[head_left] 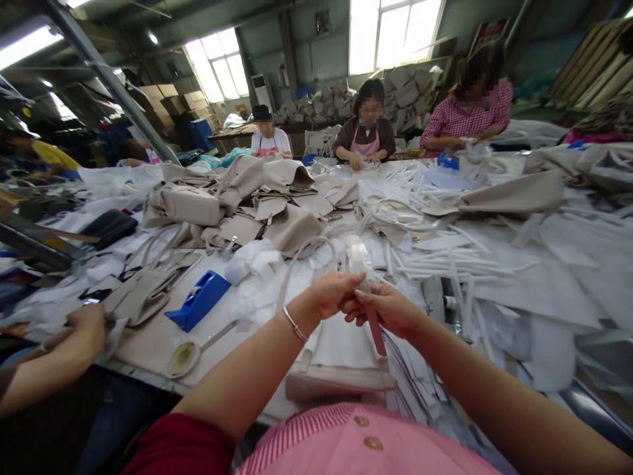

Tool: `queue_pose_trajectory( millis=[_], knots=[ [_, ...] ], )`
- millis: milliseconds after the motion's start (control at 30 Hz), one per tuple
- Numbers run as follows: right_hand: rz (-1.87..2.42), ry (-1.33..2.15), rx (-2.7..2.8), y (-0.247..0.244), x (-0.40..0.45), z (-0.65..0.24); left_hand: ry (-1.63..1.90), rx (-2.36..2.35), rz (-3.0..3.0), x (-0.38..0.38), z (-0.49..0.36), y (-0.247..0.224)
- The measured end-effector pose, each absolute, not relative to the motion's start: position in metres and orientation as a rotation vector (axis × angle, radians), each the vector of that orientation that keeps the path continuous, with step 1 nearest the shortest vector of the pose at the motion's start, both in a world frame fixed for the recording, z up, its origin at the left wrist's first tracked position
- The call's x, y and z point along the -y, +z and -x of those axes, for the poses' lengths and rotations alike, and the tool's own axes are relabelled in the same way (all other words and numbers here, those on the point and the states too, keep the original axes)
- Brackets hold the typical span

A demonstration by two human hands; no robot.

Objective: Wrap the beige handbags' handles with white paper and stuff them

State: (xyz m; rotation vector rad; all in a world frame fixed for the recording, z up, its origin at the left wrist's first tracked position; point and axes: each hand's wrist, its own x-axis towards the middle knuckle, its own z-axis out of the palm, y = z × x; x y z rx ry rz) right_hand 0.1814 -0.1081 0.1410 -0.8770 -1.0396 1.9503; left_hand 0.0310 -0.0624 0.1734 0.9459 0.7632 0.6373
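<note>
My left hand [333,293] and my right hand [390,309] meet in front of me, fingers closed on a narrow strap [376,335]. One pinkish-brown end of it hangs below my fingers. Above them, a shiny white wrapping [357,251] seems to cover its upper part. Just under my hands a beige bag [341,386] lies at the table edge, with a white sheet [341,346] over it. A thin beige strap loop [291,267] curves up to the left of my hands.
To the left are a blue tape dispenser [198,300], a round dish [184,358] and a co-worker's hand [88,326] by another beige bag [141,297]. Beige bags [277,191] pile up ahead. White strips [445,264] and sheets cover the right. Several co-workers sit across the table.
</note>
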Motion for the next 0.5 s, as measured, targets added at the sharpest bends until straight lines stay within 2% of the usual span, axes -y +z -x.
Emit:
queue_pose_trajectory(
  millis=[100,200,267,400,500],
  knots=[
    [0.933,1.859,1.214,0.138,0.112,-0.187,0.627,-0.791,-1.018,0.076,-0.025,0.159],
    [1.197,1.446,1.216,0.131,0.123,-0.189,0.892,-0.886,-0.987,0.071,-0.015,0.166],
    [1.335,1.354,1.077,0.124,0.134,-0.187,1.009,-0.924,-0.949,0.070,-0.008,0.174],
    [1.297,1.883,0.733,0.113,0.152,-0.173,1.071,-0.946,-0.930,0.083,-0.004,0.178],
    [1.219,1.992,0.484,0.109,0.153,-0.158,1.045,-0.946,-0.901,0.095,-0.007,0.171]
  ],
)
